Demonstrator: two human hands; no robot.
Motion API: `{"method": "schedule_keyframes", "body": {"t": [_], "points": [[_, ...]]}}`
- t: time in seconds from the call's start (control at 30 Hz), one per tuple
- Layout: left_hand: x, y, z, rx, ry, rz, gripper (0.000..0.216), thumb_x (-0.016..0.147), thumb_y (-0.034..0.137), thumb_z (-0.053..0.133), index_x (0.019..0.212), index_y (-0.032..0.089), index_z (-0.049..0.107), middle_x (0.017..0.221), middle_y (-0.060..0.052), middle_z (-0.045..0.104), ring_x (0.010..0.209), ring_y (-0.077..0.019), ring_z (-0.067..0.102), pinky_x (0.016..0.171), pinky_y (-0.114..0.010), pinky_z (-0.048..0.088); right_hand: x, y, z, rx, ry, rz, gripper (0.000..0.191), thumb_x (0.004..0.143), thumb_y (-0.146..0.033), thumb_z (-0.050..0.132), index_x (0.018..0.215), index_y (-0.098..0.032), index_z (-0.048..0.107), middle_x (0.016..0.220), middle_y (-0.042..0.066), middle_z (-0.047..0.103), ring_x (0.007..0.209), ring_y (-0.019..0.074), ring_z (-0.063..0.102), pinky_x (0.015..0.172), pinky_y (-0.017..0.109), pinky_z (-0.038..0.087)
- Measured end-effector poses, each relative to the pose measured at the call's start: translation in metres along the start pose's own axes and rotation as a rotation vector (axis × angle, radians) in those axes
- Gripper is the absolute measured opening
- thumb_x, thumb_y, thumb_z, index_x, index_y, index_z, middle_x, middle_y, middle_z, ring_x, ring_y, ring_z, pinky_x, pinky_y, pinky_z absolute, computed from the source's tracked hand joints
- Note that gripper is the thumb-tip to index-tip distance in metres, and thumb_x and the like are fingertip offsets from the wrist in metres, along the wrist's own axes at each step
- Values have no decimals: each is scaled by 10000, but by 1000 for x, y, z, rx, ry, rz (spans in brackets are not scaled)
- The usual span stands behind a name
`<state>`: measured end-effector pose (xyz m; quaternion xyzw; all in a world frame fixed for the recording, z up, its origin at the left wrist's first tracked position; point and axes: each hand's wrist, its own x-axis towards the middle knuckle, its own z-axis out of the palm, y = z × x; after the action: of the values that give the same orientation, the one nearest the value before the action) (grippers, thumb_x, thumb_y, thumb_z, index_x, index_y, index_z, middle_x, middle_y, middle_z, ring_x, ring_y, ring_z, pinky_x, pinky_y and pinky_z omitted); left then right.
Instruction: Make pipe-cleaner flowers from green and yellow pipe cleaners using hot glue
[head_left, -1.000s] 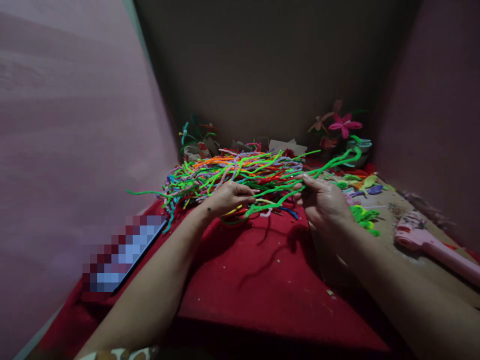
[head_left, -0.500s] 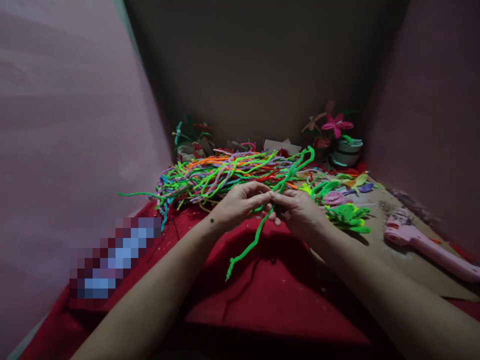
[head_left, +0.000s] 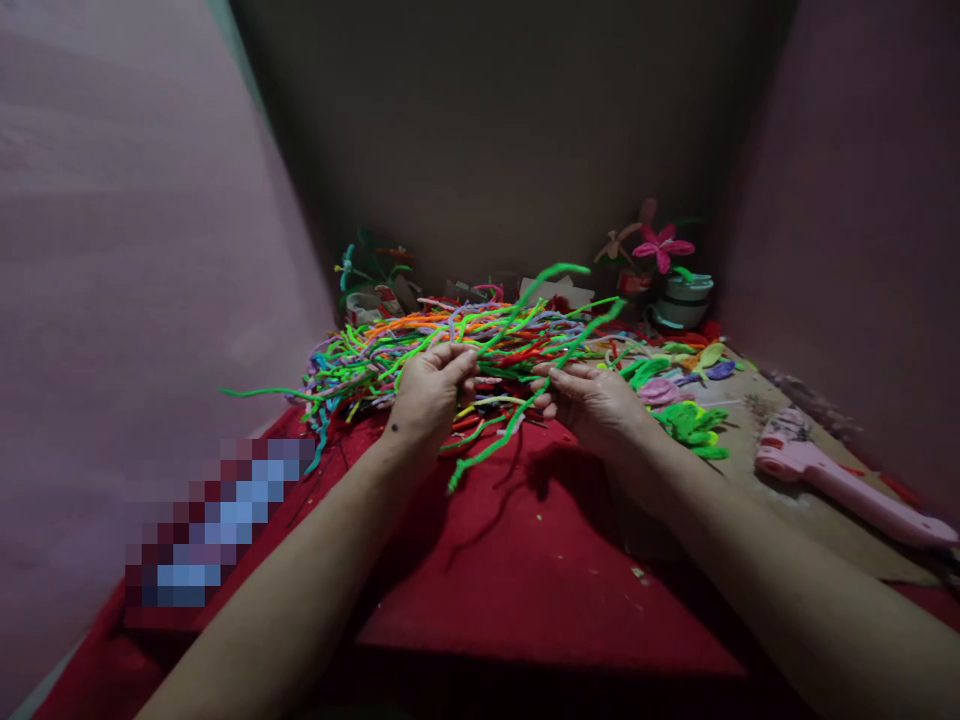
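Observation:
A big heap of pipe cleaners (head_left: 420, 345) in green, orange, purple and red lies on a red cloth (head_left: 525, 560). My left hand (head_left: 429, 395) is closed, pinching a bright green pipe cleaner (head_left: 525, 300) that arcs up and to the right over the heap. My right hand (head_left: 596, 405) is closed on another green pipe cleaner (head_left: 491, 447); its lower end hangs toward the cloth and its upper end rises to the right. The two hands are a short gap apart, just in front of the heap.
A pink glue gun (head_left: 832, 480) lies on brown cardboard (head_left: 780, 440) at the right. Green leaf shapes (head_left: 690, 420) and a pink flower shape (head_left: 660, 392) lie beside my right hand. A pot with a pink flower (head_left: 664, 250) stands at the back. A blurred flat object (head_left: 217, 520) lies left.
My hands came together on the green pipe cleaners half a second ago, then drew apart. The left hand now lifts one strand above the heap; the right keeps the other.

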<state>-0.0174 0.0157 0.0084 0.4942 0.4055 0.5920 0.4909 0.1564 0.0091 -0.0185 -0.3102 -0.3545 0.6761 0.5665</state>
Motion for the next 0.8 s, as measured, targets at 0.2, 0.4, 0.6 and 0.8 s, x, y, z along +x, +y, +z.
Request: {"method": "schedule_keyframes", "body": {"t": [0.2,0.4,0.6,0.8], "points": [[-7,11,0,114,-274,-46,191,649,271,686,723,136,574,514,52,463,421,-33,374,403,-160,267,3,6,-8,-25,-51,39,72,681,-156,665,730,-107,650,578,38,657,451,95,570,409,186,464],[-16,7,6,369,-482,-173,219,662,327,674,702,131,587,512,42,500,405,-26,330,394,-174,203,0,6,-9,-47,-219,78,185,628,-233,731,748,-110,665,610,33,656,484,106,584,424,200,467],[-17,7,8,436,-494,-204,261,680,368,649,747,117,630,513,46,456,414,-32,298,407,-194,184,0,5,-7,-41,-192,101,183,612,-224,745,731,-113,661,596,16,649,464,111,589,403,209,473],[-20,8,11,473,-501,-214,333,685,418,639,804,108,666,476,60,370,397,-28,241,398,-202,140,0,8,-8,-41,-223,92,183,639,-217,738,765,-110,661,614,22,660,463,114,604,400,204,483]]}}
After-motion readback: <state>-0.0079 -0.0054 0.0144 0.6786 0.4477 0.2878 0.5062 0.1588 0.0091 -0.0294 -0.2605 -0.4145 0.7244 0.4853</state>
